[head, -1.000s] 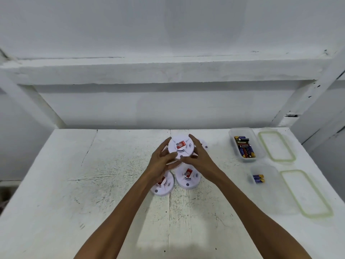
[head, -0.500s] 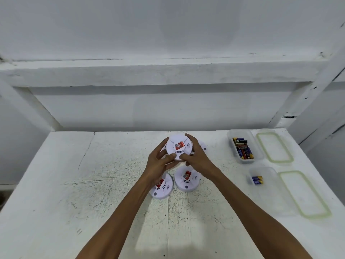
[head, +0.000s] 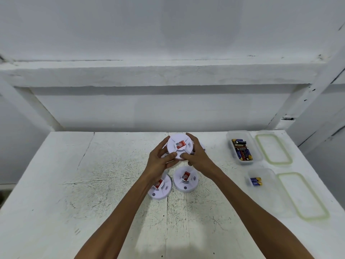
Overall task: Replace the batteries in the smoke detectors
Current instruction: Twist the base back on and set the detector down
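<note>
Both hands, left (head: 160, 161) and right (head: 198, 157), grip a round, smooth white plastic smoke detector (head: 179, 146) above a scuffed, speckled white worktop (head: 93, 184).

A smoke detector (head: 179, 147) of smooth, faintly glossy white plastic carries a red sticker (head: 181, 144). The tabletop (head: 93, 184) is white-painted wood, matt, rough, cracked and scuffed dark. A clear plastic tub (head: 240, 133) holds glossy-wrapped batteries (head: 242, 151); translucent plastic lids (head: 273, 148) have pale green rims.
</note>
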